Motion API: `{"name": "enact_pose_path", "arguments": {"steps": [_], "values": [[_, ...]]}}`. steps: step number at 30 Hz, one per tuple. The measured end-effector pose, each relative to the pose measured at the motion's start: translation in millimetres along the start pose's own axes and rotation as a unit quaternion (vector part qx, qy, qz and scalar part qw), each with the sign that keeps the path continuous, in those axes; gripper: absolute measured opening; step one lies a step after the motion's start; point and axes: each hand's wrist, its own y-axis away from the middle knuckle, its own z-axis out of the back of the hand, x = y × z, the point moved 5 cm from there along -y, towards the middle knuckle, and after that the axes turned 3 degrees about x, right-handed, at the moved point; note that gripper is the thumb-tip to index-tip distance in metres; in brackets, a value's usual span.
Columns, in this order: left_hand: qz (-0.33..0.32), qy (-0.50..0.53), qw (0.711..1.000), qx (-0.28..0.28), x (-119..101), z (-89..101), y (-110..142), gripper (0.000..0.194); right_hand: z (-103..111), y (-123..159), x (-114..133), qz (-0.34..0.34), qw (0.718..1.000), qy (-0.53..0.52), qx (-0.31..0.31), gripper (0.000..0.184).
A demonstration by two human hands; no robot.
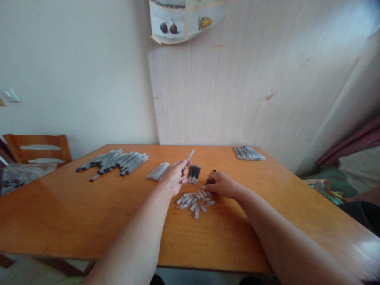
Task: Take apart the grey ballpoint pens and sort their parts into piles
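My left hand (175, 175) is closed around a pale, slim pen barrel (190, 155) whose tip points up and to the right. My right hand (220, 184) has its fingers bent together at the far right edge of a loose pile of clear pen caps (194, 200); whatever they pinch is hidden. Just beyond its knuckles shows a small black piece (214, 171). Between both hands lies a short row of black pieces with clear ends (194, 174). Left of my left hand, several whitish pen barrels (158, 171) lie side by side.
Many clear pens with black ends (118, 161) are spread on the wooden table (89, 213) at the left. A bundle of pens (248, 153) lies at the back right. A wall (208, 95) borders the table's far edge, and a wooden chair (38, 147) stands left.
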Motion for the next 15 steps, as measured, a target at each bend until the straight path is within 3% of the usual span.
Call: {"name": "enact_pose_path", "arguments": {"steps": [15], "values": [[0.005, 0.003, 1.000, 0.000, -0.5, -1.3, 1.0, 0.023, -1.2, 1.9, 2.9, 0.028, 1.000, 0.006, 0.009, 0.010]]}}
